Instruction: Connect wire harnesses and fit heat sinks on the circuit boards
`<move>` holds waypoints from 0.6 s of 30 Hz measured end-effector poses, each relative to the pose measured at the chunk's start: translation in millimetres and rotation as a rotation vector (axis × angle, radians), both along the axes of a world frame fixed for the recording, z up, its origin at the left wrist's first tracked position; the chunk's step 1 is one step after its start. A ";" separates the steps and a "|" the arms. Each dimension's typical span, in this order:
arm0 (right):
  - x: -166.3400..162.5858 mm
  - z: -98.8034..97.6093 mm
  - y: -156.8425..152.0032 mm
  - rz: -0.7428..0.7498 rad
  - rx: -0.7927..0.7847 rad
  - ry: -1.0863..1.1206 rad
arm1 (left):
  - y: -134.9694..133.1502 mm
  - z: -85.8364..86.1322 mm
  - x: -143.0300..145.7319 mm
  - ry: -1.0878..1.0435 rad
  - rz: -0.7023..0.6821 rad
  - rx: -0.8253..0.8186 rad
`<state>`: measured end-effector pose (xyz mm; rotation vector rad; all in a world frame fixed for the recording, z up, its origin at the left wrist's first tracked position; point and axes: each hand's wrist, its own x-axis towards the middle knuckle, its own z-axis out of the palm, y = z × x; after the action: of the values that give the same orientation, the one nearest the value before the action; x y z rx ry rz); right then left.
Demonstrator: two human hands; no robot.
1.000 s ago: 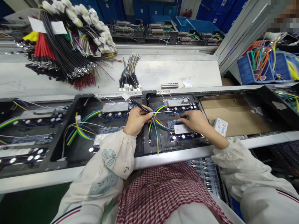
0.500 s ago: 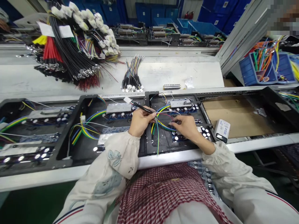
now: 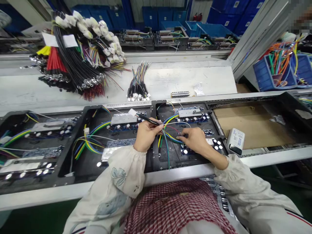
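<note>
My left hand pinches a black-sleeved cable with a white connector at its upper left end. Thin coloured wires fan out from the sleeve to the right and downward, one green wire hanging over the front wall. My right hand is closed at the fingertips on the end of a thin red wire; the exact tip is hidden. Both hands are above a black housing with circuit boards and thick blue, yellow and green wires.
More black housings with boards stand to the left. Behind are a large cable bundle, a smaller one and a metal strip. To the right lie a white box on cardboard and blue bins.
The view has shifted slightly, so the scene sits a little lower. Both hands keep their hold and stay nearly in place; the loose wires have swung slightly.
</note>
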<state>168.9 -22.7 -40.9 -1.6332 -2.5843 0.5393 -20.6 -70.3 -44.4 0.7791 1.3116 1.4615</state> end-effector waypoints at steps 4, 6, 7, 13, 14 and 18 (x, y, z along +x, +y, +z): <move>11.4 14.8 -6.5 0.131 -0.011 0.118 | 1.0 -0.7 0.7 0.010 0.015 -0.002; 16.0 22.3 -13.3 0.261 -0.075 0.246 | 2.9 0.6 3.0 0.017 0.013 -0.004; 16.7 24.5 -16.0 0.306 -0.144 0.301 | 4.0 1.5 4.7 0.022 0.012 -0.003; 6.4 10.8 -5.6 0.105 0.041 0.425 | 8.2 5.4 13.7 0.043 -0.044 -0.041; 5.1 6.4 -1.8 0.097 0.093 0.398 | 8.2 5.4 14.0 0.047 -0.052 -0.042; 4.7 -6.0 6.3 0.096 0.142 0.351 | 8.4 4.1 12.8 0.074 -0.061 -0.015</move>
<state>173.6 -16.4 -46.8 -1.2479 -2.3876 0.5739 -7.8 -62.0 -40.3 0.8629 1.3414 1.3844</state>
